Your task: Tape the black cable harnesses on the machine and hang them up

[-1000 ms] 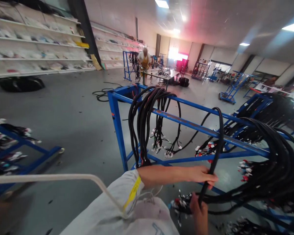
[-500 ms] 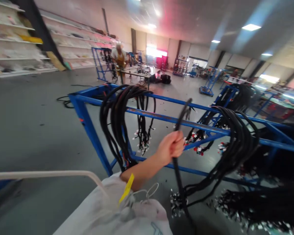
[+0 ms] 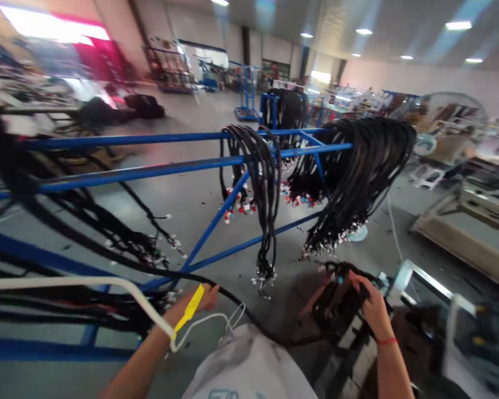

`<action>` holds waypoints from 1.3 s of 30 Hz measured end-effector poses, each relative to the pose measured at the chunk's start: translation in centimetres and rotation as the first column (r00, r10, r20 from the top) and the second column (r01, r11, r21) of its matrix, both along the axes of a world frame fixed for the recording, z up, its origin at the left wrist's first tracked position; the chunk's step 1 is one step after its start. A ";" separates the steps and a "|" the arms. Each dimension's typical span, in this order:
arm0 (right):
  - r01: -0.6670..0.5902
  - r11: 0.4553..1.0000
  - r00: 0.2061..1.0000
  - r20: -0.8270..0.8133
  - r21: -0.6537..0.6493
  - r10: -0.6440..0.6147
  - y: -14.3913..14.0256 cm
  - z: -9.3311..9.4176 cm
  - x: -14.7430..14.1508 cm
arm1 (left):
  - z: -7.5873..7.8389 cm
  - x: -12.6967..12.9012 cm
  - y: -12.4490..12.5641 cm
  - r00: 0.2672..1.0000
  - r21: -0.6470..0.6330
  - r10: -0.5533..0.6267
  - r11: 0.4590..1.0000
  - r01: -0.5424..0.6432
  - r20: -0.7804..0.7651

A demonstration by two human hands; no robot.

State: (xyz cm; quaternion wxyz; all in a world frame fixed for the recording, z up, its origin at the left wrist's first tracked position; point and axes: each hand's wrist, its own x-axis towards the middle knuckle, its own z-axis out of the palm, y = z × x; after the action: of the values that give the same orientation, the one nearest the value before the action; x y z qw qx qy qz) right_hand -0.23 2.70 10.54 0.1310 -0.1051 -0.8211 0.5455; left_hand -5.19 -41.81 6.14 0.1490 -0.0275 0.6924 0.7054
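Note:
My left hand is low in the middle, just under a long black cable that runs from the rack to my lower right. A yellow tag on a white cord covers its wrist, and its fingers are blurred, so its grip is unclear. At the right, my right hand has its fingers closed on the end of a black wire harness with small connectors. The harness hangs over a dark brown surface beside a metal-framed machine.
A blue rack crosses the view, with several black harnesses over its bars and a thick bundle at its right end. A person sits near a fan at the right. A wooden-edged bench stands there too.
My view has swung to the right. My left hand, earlier closed round a black cable and raised before the rack, is lower now. My right hand has come into view at the harness end.

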 end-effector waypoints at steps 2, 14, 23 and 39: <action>-0.083 0.990 0.993 -0.097 -0.117 0.072 0.5 1.7 2.6 | 0.5 -1.9 5.7 0.940 -0.025 -0.305 0.950 0.312 0.150; 0.040 0.988 0.998 0.045 -0.150 -0.033 -5.4 2.1 16.6 | 13.8 1.2 39.2 0.684 0.689 -0.716 0.428 0.585 -0.136; 0.391 0.651 0.633 -0.324 -0.650 -0.703 0.8 6.1 14.8 | 8.5 5.1 39.7 -0.408 0.546 -0.911 -0.372 0.751 -0.060; 0.489 0.464 0.315 -0.346 -0.739 -0.884 -1.6 6.6 11.3 | 3.6 5.4 40.3 -0.717 0.732 -0.678 -0.404 0.548 0.163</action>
State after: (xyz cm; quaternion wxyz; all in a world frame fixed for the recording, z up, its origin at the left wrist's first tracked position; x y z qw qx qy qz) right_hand 11.05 1.15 17.19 0.6270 -0.2759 -0.3914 0.6144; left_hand 0.25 -1.49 9.76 0.9248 0.2945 0.1608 0.1795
